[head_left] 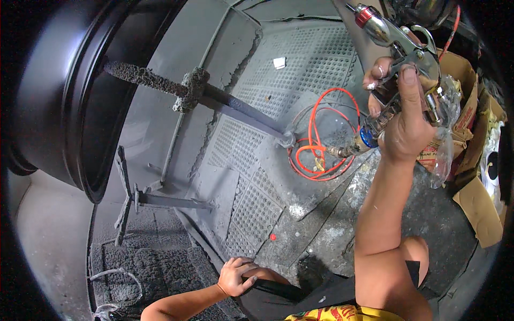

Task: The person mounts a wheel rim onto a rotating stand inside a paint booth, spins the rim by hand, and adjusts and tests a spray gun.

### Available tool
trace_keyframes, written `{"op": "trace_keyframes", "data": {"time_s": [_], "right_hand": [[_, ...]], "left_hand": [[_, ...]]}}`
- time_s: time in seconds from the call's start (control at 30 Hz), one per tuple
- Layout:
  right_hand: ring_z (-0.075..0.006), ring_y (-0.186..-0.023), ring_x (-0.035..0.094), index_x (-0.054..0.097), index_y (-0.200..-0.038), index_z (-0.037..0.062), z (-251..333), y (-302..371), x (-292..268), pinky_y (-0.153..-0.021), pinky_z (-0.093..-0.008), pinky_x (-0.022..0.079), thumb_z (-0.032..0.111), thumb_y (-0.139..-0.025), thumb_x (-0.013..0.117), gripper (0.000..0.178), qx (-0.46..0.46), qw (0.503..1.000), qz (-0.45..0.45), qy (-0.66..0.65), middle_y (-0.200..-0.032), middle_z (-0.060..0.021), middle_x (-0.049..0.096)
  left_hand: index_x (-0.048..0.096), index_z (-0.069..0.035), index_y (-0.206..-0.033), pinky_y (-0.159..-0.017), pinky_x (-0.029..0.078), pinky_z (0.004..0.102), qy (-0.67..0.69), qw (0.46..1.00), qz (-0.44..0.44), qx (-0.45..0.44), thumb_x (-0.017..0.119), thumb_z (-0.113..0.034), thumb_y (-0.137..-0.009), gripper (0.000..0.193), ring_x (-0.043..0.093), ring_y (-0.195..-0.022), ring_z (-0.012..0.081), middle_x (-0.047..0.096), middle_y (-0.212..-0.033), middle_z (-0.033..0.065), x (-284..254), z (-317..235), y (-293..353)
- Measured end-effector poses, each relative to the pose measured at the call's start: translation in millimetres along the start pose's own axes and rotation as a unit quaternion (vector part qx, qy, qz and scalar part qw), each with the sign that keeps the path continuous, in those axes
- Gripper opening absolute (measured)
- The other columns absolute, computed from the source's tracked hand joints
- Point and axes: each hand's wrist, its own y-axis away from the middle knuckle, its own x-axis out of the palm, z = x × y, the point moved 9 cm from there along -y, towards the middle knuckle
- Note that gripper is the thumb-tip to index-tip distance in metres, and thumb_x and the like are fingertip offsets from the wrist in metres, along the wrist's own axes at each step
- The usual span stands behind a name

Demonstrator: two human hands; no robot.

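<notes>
Raised at the right, my right hand point(404, 125) is wrapped round the handle of a metal spray gun point(380, 31) with a red ring near its nozzle. The gun points up and to the left, and its hook curves above my thumb. At the handle's base is a blue fitting point(368, 137), joined to a paint-crusted hose end point(342, 152). My left hand point(235, 276) rests on my bent knee, fingers laid over it, holding nothing. Apart from both hands, a large black wheel rim point(48, 101) stands at the upper left beside a paint-crusted rod point(144, 77).
Orange hose point(326, 96) lies coiled on the floor. A second crusted stand point(171, 201) is below the rim. Perforated mats point(308, 48) cover the far floor. Open cardboard boxes point(474, 208) and clear plastic point(447, 155) crowd the right side.
</notes>
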Motion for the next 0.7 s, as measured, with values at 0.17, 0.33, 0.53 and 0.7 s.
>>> {"op": "trace_keyframes", "data": {"time_s": [0.17,0.33,0.53,0.7], "right_hand": [[-0.0153,-0.067,0.063,0.068,-0.095,-0.0051,3.8,-0.7,1.8,-0.045,-0.0243,0.042,0.024,-0.099,0.060,0.030,-0.011,1.000,0.014,0.012,-0.085,-0.0124,0.069],[-0.0148,-0.067,0.063,0.069,-0.094,-0.0051,3.2,-2.7,-0.9,-0.045,-0.0240,0.042,0.024,-0.099,0.060,0.031,-0.010,1.000,0.007,-0.006,-0.084,-0.0118,0.069],[-0.0147,-0.068,0.064,0.069,-0.095,-0.0048,1.3,-4.0,-3.1,-0.045,-0.0232,0.042,0.023,-0.098,0.061,0.029,-0.014,1.000,0.019,0.004,-0.085,-0.0118,0.069],[-0.0146,-0.069,0.063,0.068,-0.096,-0.0040,-2.7,-2.5,-1.9,-0.045,-0.0227,0.042,0.022,-0.098,0.062,0.027,0.005,1.000,0.010,-0.021,-0.085,-0.0115,0.069]], "left_hand": [[0.072,-0.012,-0.111,-0.093,0.046,0.0443,0.001,1.000,0.003,0.003,0.069,-0.035,-0.079,0.039,0.059,-0.107,0.0332,0.064,-0.115,0.0100,1.7,-0.3,1.2],[0.069,-0.007,-0.113,-0.095,0.046,0.0453,-0.006,1.000,0.019,-0.007,0.068,-0.033,-0.078,0.044,0.060,-0.111,0.0334,0.065,-0.118,0.0132,2.2,-2.2,-0.5],[0.069,-0.007,-0.113,-0.095,0.046,0.0452,-0.006,1.000,0.021,-0.007,0.068,-0.034,-0.078,0.044,0.060,-0.111,0.0335,0.065,-0.117,0.0133,2.2,-3.0,-1.4],[0.070,-0.009,-0.112,-0.094,0.045,0.0442,-0.004,1.000,0.010,-0.003,0.068,-0.034,-0.078,0.042,0.059,-0.108,0.0333,0.064,-0.117,0.0121,4.5,-0.3,-0.3]]}}
